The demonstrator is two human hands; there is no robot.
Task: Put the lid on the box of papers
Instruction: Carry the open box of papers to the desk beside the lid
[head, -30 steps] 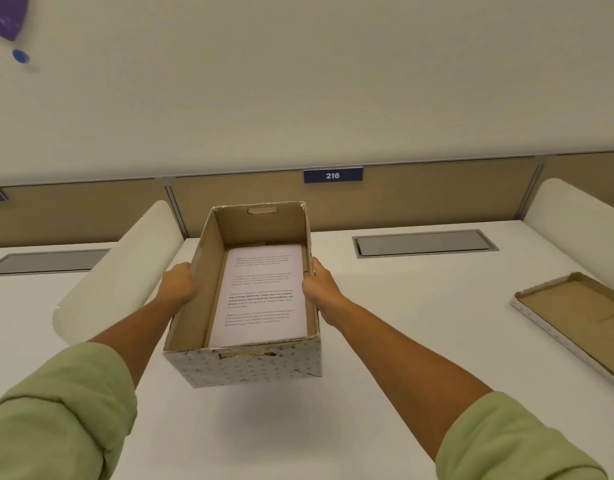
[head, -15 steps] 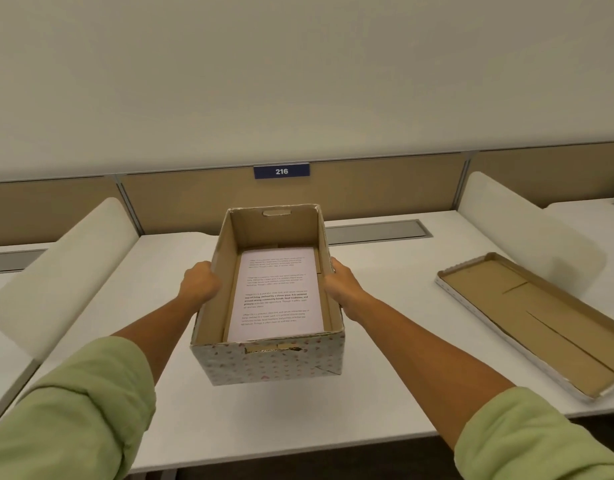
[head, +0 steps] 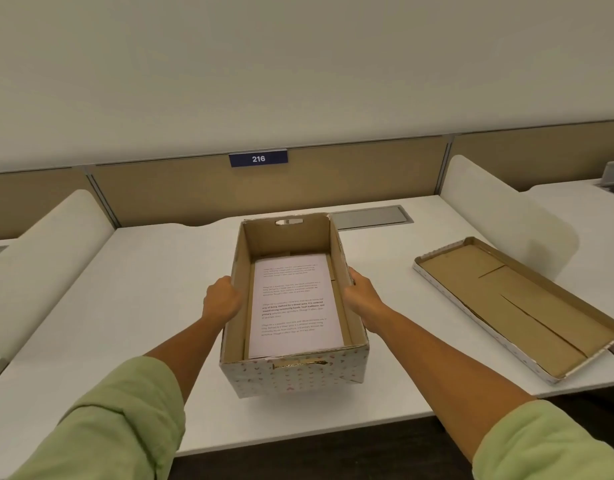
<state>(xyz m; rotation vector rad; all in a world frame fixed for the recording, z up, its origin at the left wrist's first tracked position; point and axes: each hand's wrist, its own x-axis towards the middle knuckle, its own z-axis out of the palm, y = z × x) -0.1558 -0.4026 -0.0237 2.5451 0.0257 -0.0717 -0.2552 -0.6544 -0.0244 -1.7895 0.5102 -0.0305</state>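
Cardboard box [head: 293,375], brown inside and pale with small printed hearts outside, open-topped at centre of the head view. Against the frame half a second back, it sits lower and nearer the near edge of the white surface [head: 132,306], and more of the dark floor below that edge shows. Against the frame a second back, the camera has swung right: the number plate 216 [head: 258,158] and the lid [head: 516,306] have both shifted left in view, and the whole lid is now visible.

Papers [head: 293,303] lie flat in the bottom of the box, a printed sheet on top, text lines too small to read.

Left hand [head: 222,301] is curled against the outside of the left wall, fingers closed around its upper edge. Right hand [head: 362,296] grips the right wall the same way, thumb at the rim. Both hands grasp the box between them. Cannot tell whether the box bottom touches the surface or rides just above it.

Lid lies upside down on the surface to the right, brown inside facing up, well apart from the box, its near-right corner at the surface edge. Green sleeves [head: 118,420] pushed up on both forearms.
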